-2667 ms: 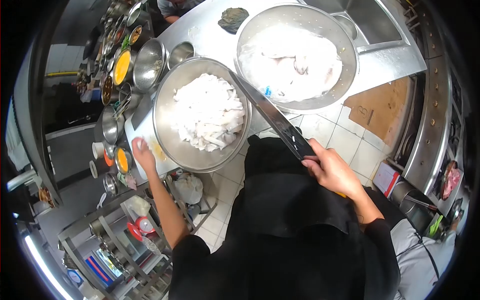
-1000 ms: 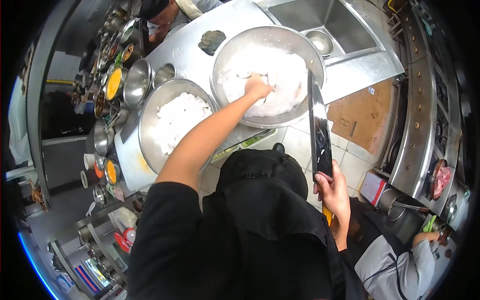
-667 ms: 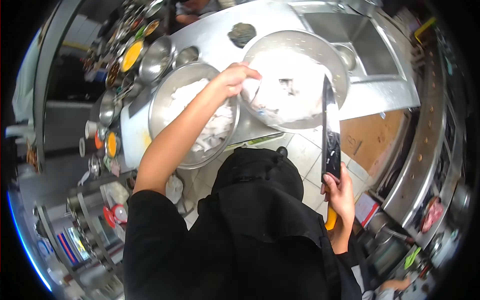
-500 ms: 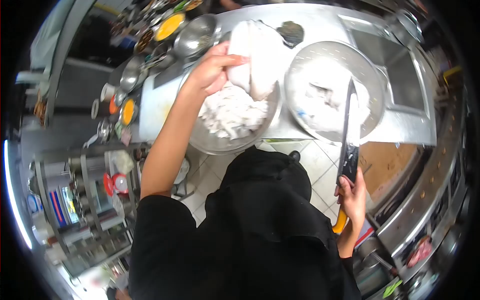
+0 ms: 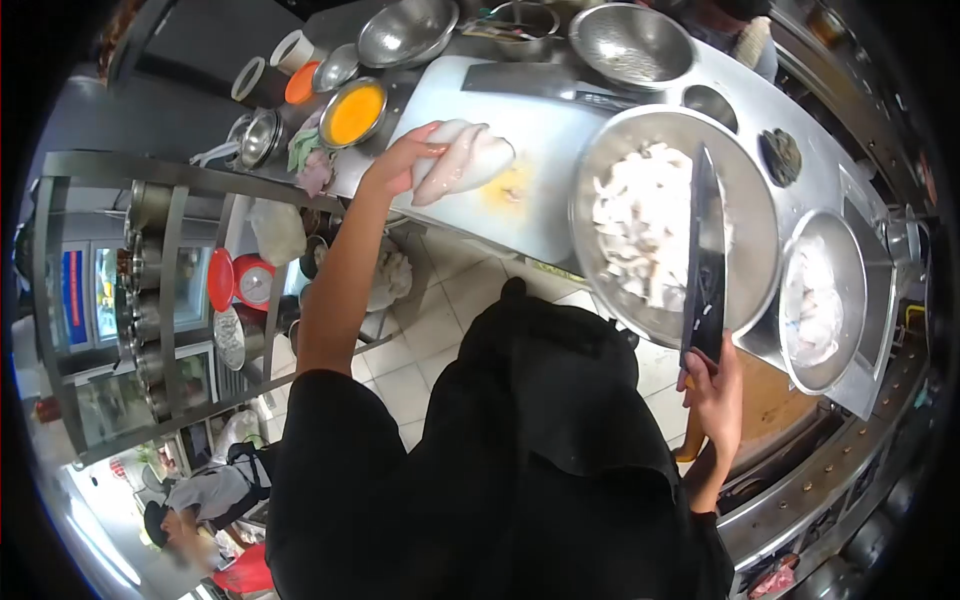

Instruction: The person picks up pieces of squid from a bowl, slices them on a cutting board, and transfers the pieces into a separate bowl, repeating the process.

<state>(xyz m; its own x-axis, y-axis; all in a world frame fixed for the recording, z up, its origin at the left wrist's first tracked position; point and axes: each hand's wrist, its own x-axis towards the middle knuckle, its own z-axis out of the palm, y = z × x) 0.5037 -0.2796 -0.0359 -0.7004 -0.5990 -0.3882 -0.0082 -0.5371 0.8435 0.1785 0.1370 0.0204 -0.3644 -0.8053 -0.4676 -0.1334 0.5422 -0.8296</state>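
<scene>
My left hand (image 5: 402, 163) grips one end of a smooth, whitish-pink, squid-like piece of raw flesh (image 5: 468, 165) over the near left part of a white cutting board (image 5: 545, 215). My right hand (image 5: 714, 395), at the right, is wrapped around the yellow handle of a large knife (image 5: 706, 250). Its dark, wet blade points away from me and overlaps a big steel bowl (image 5: 748, 200). White cut strips (image 5: 640, 220) fill much of that bowl. A cleaver (image 5: 520, 80) lies along the far edge of the board, which has a yellowish wet stain.
Right of the big bowl, a smaller bowl (image 5: 858, 270) holds more whitish pieces. An orange-yellow liquid fills a bowl (image 5: 355, 112) at the left. A colander (image 5: 630, 45) and a dark scouring pad (image 5: 780, 157) are farther back. Another person (image 5: 215, 500) is at lower left.
My view has turned left, bringing the cutting board into sight. The left hand has carried the whitish piece from above the strip bowl to the board. The knife stays in my right hand.
</scene>
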